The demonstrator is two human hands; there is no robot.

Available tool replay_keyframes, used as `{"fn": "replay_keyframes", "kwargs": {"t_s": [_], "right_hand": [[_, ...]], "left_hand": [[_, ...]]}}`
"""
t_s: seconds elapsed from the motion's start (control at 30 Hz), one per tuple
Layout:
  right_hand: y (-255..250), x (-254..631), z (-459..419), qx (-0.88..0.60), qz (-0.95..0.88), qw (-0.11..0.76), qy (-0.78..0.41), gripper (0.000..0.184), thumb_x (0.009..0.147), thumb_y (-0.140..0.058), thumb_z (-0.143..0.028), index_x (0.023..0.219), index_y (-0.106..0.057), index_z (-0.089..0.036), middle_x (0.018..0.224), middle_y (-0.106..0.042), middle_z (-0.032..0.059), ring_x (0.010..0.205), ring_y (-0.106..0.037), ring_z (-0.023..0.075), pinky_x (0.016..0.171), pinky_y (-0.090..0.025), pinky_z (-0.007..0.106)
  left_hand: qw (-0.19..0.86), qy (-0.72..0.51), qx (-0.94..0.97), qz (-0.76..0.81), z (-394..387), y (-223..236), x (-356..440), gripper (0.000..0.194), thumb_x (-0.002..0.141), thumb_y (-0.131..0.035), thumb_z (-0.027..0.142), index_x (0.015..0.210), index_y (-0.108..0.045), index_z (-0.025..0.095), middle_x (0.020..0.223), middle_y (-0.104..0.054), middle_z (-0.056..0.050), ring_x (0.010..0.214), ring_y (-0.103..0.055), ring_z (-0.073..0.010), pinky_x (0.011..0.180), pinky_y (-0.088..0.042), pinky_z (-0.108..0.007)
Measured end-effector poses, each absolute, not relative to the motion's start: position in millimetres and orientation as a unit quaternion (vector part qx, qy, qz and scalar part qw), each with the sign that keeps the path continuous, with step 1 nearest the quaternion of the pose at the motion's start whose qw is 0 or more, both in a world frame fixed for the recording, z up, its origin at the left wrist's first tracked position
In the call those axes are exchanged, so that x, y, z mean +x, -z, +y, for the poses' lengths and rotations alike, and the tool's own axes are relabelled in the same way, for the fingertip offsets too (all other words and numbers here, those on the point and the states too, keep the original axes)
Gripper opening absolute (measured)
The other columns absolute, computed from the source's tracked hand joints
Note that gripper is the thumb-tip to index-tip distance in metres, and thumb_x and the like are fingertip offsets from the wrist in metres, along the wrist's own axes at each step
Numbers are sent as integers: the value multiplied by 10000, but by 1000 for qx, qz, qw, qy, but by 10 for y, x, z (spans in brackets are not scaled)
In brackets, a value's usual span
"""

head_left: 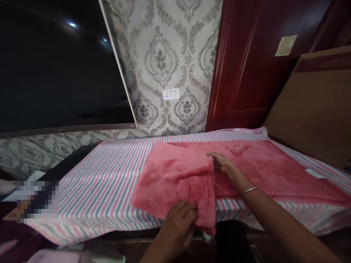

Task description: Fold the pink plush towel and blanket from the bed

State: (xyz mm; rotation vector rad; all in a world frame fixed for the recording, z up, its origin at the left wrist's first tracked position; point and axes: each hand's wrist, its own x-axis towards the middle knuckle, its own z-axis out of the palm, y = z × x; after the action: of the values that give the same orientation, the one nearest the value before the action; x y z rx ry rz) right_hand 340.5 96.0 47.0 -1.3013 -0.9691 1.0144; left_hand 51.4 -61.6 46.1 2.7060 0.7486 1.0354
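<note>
A pink fleece cloth (255, 164) lies on a table covered by a pink, grey and white striped sheet (104, 175). Its left part is folded over into a flap (175, 179). My left hand (178, 223) grips the near corner of that flap at the table's front edge, fingers closed on the fabric. My right hand (223, 164), with a metal bangle on the wrist, lies on the cloth at the flap's inner edge; its fingers are pushed toward the fold and partly hidden, so I cannot make out whether they grip it.
Patterned grey wallpaper (170, 62) with a small "277" label (170, 94) stands behind the table. A dark panel (55, 62) fills the back left, a red-brown door (263, 54) the back right, and a brown board (318, 106) leans at far right. A blurred patch (37, 199) sits at left.
</note>
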Motion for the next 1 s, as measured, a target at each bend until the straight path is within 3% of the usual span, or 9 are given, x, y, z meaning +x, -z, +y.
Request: {"fn": "replay_keyframes", "kwargs": {"t_s": [0.13,0.23,0.37,0.53,0.67,0.77,0.87,0.93,1.0], "right_hand": [[-737,3340,1073,-525,-416,577,-467,536,688,-681,-232,1218,-613,-274,721,-632,-30,514,-569,144,441,-466,213],[-1109,3084,1335,-451,-430,619,-478,647,638,-670,-153,1259,-585,-314,802,-631,-57,558,-581,117,481,-487,190],[-1698,2426,1761,-362,-472,634,-494,454,639,-654,-93,1069,-642,-238,839,-624,-40,658,-605,106,555,-516,169],[-2317,1146,2281,-308,-484,636,-516,304,701,-576,-71,971,-551,-209,806,-569,-40,709,-604,121,608,-571,220],[-2578,-52,2602,-311,-511,631,-494,422,763,-523,-47,1145,-539,-227,996,-569,-20,827,-617,123,725,-605,293],[-2515,-801,2771,-295,-569,569,-515,640,789,-526,-35,1385,-459,-259,1213,-563,26,918,-634,131,818,-596,346],[-2156,-1228,2925,-333,-648,446,-520,915,783,-636,-60,1574,-237,-291,1357,-556,101,943,-660,158,862,-580,384],[-1802,-1305,3029,-396,-701,391,-446,949,785,-685,-96,1595,-225,-279,1410,-547,141,970,-674,193,872,-571,381],[-1439,-1255,3133,-444,-734,355,-373,832,798,-670,-99,1555,-360,-249,1409,-564,136,1033,-671,226,904,-555,363]], "left_hand": [[60,-406,874,259,-640,-592,415,511,681,-509,-7,1138,-557,218,1192,-703,-116,1100,-664,-241,948,-561,-399],[55,-468,838,274,-614,-811,220,465,702,-511,15,1117,-555,220,1137,-691,-115,1042,-672,-219,874,-572,-347],[10,-546,775,319,-508,-1132,-256,353,745,-520,51,1047,-585,222,995,-677,-77,897,-670,-190,758,-557,-293],[-65,-641,598,476,-279,-1427,-1115,75,834,-618,273,863,-627,205,758,-634,-5,688,-583,-157,638,-495,-264],[-61,-686,415,594,8,-1500,-1884,271,804,-655,460,800,-590,197,690,-604,21,637,-526,-141,613,-457,-251],[-47,-699,351,622,271,-1337,-2427,293,768,-649,475,809,-573,195,724,-613,16,657,-539,-150,636,-459,-267],[-22,-670,296,681,521,-956,-2845,256,713,-636,443,736,-530,210,644,-548,29,608,-503,-156,593,-414,-279],[9,-622,265,737,643,-650,-3024,243,667,-640,411,654,-474,234,556,-471,47,551,-447,-154,553,-354,-283],[30,-575,246,780,712,-378,-3131,276,646,-646,387,594,-409,256,492,-405,59,511,-395,-151,532,-299,-287]]}}
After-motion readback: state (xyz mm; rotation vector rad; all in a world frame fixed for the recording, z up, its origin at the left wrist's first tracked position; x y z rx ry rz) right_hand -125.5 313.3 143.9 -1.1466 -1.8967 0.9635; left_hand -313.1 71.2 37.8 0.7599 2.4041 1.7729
